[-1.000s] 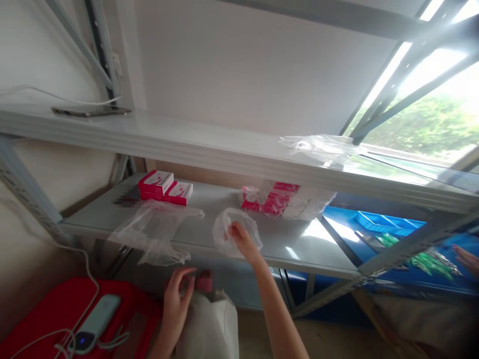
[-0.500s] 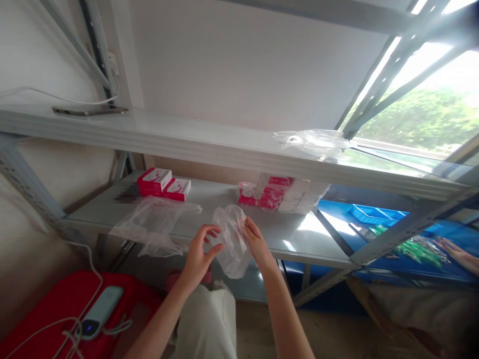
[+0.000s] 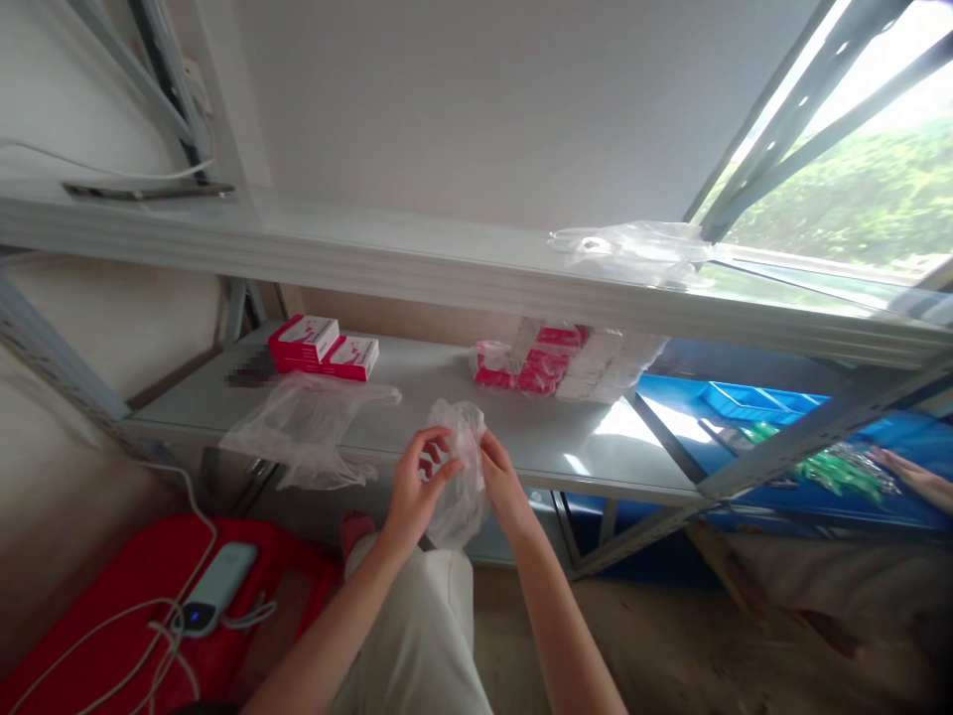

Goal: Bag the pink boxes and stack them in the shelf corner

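Note:
A crumpled clear plastic bag (image 3: 460, 497) hangs between my hands in front of the shelf's edge. My right hand (image 3: 500, 477) pinches its upper right side between thumb and fingers. At the bag's left side is my left hand (image 3: 418, 487), fingers curled, with thumb and forefinger apart and their tips against the film. A second clear bag (image 3: 305, 427) lies flat to the left, drooping over the shelf edge. Behind it, pink-and-white boxes (image 3: 320, 348) are stacked. Several more pink boxes (image 3: 547, 362) lie in clear wrapping farther right.
An upper shelf (image 3: 357, 253) crosses in front, bearing a phone (image 3: 149, 191) and clear bags (image 3: 632, 248). Lower left, a power bank (image 3: 218, 586) with cables rests on a red stool (image 3: 141, 556). At right, another person's hand (image 3: 912, 477) is beside green packets (image 3: 838, 472) and a blue tray (image 3: 759, 405).
My left hand has moved right, up to the bag, and its fingertips now meet the film. The bag is bunched narrower. My right hand keeps its pinch. The view has tilted slightly.

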A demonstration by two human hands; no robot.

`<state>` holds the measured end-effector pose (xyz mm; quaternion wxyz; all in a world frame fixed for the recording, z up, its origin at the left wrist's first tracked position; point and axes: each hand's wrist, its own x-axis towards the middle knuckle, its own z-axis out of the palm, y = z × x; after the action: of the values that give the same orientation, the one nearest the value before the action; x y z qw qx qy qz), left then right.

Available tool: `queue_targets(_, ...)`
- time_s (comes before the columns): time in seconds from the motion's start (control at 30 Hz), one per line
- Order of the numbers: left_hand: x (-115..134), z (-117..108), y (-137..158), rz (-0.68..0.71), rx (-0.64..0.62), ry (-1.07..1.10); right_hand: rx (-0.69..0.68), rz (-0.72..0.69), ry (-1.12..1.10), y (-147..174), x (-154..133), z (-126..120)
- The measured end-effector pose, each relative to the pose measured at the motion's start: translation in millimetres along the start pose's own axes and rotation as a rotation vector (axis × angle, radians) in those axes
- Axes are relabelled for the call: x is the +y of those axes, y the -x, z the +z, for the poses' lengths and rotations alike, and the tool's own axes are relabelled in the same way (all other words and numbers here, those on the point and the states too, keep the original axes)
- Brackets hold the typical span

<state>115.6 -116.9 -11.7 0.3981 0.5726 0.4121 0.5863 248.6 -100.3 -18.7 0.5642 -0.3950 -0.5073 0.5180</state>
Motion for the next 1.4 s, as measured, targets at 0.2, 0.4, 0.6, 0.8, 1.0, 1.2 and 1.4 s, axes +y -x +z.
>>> queue_targets(0.2, 1.2, -5.2, -1.7, 0.076, 0.072, 0.002, 0.051, 0.043, -0.039, 6.7, -1.9, -6.3)
queue_targets(0.4, -0.1, -38.3, -21.9, -0.069, 0.119, 0.175, 0.152, 0.014, -0.079, 7.7, -19.0, -40.8)
queue_targets(0.6, -1.6, -77.1, -51.2, -0.118, 0.158, 0.13, 0.26, 0.018, -0.049, 3.2, -45.5, -91.9)
queue_targets(0.8, -12.0, -92.1, -74.0, -0.177, 0.09, 0.022, 0.17, 0.159, -0.005, -6.0, -52.1, -125.5)
queue_targets(1.0, -22.1, -75.7, -78.7, 0.0, 0.148, -0.152, 0.14, 0.074, 0.092, -9.5, -52.2, -136.8)
queue_targets(1.2, -31.6, -73.1, -80.3, 0.109, 0.247, -0.279, 0.24, 0.023, 0.384, -11.7, -52.7, -135.3)
queue_targets(1.4, -37.7, -75.5, -91.8, 0.12, 0.229, -0.204, 0.265, 0.062, 0.375, -22.4, -49.9, -142.6)
